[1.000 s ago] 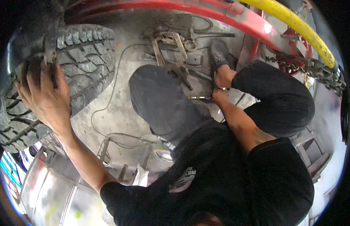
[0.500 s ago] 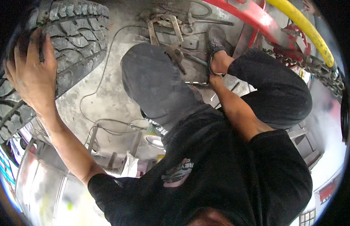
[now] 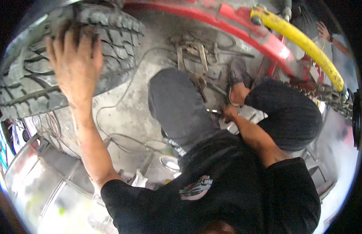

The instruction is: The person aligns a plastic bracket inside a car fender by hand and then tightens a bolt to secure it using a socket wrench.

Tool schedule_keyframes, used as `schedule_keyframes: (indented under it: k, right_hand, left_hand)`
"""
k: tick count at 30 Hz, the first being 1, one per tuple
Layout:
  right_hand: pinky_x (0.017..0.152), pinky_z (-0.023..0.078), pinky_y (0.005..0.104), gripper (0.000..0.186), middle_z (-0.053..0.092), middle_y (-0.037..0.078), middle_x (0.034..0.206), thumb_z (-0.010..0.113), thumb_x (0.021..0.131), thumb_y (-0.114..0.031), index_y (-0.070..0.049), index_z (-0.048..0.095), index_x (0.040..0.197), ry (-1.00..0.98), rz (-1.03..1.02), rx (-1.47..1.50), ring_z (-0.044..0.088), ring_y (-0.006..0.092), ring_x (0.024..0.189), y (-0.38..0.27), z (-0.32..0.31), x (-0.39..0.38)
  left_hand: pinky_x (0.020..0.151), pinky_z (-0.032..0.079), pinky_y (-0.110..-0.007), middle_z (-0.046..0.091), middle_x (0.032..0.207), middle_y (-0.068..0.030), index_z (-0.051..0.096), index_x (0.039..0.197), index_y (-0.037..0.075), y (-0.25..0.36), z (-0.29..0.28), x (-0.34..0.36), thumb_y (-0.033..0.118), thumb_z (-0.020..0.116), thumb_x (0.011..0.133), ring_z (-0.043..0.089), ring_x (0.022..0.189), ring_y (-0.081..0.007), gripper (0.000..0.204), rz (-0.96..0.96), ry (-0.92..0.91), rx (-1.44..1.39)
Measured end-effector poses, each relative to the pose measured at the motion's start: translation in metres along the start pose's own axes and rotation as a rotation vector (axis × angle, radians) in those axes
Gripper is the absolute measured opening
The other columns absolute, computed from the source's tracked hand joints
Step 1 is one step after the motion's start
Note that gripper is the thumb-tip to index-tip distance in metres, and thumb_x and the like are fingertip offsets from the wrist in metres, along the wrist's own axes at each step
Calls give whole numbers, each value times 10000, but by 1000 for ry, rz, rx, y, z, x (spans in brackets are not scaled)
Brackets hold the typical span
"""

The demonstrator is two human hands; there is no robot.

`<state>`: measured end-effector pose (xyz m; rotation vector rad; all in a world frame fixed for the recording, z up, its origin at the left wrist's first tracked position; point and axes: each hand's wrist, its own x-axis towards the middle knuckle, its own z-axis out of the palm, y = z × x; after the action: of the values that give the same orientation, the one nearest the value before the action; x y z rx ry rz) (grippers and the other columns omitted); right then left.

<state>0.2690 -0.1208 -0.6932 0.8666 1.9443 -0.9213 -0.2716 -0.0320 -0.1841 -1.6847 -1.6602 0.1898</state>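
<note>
My left hand (image 3: 76,64) reaches up to a large black tyre (image 3: 29,84) at the upper left and rests on its chunky tread. The fingers are spread, and their dark tips are blurred. A dark patch beside the thumb is too smeared to make out. Low between my bent legs, my right hand (image 3: 230,113) is closed around one end of a short shiny metal rod (image 3: 214,111). The rod points left, toward my knee, and part of it is hidden in the fist.
Rusty metal tools (image 3: 192,58) lie on the concrete floor beyond my knee. A thin cable (image 3: 128,87) loops by the tyre. Red curved framework (image 3: 212,19), a yellow tube (image 3: 306,43) and a chain (image 3: 337,103) fill the upper right, where another person's hand (image 3: 323,31) shows.
The view has shifted, so the scene sits lower and further right. My left hand has moved further up and across the tread. My right hand still grips the rod near my foot.
</note>
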Motion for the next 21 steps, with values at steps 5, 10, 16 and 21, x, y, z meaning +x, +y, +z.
schedule_keyframes:
  k: [5, 10, 16, 21]
  right_hand:
    - [789, 575, 465, 377, 730, 223, 960, 821, 680, -343, -71, 791, 940, 197, -115, -231, 723, 389, 909, -32, -6, -4]
    - [826, 549, 518, 332, 721, 272, 963, 730, 777, -200, -2, 727, 1043, 622, 433, 660, 709, 435, 929, -54, -51, -8]
    - [851, 533, 513, 245, 703, 254, 1031, 676, 825, -69, -5, 664, 1061, 654, 52, 550, 666, 465, 980, -128, -198, -57]
    - [860, 539, 508, 293, 690, 281, 1016, 754, 802, -53, 32, 647, 1062, 698, -278, 255, 669, 467, 981, -124, -272, -56]
  left_hand:
    - [1160, 356, -592, 657, 1201, -108, 724, 1112, 91, 0, -11, 4, 226, 734, 883, 551, 1295, -331, 267, -37, -19, -141]
    - [1188, 320, -606, 631, 1248, -145, 712, 1128, 55, 6, -6, 6, 189, 724, 862, 520, 1326, -350, 299, -56, -24, -208]
    - [1192, 309, -614, 628, 1257, -162, 713, 1114, 41, -14, -17, -4, 183, 723, 833, 507, 1335, -360, 315, -84, -68, -194]
    - [1201, 311, -600, 636, 1188, -176, 725, 1063, 45, -5, -17, 10, 192, 716, 856, 537, 1281, -378, 254, -61, -70, -244]
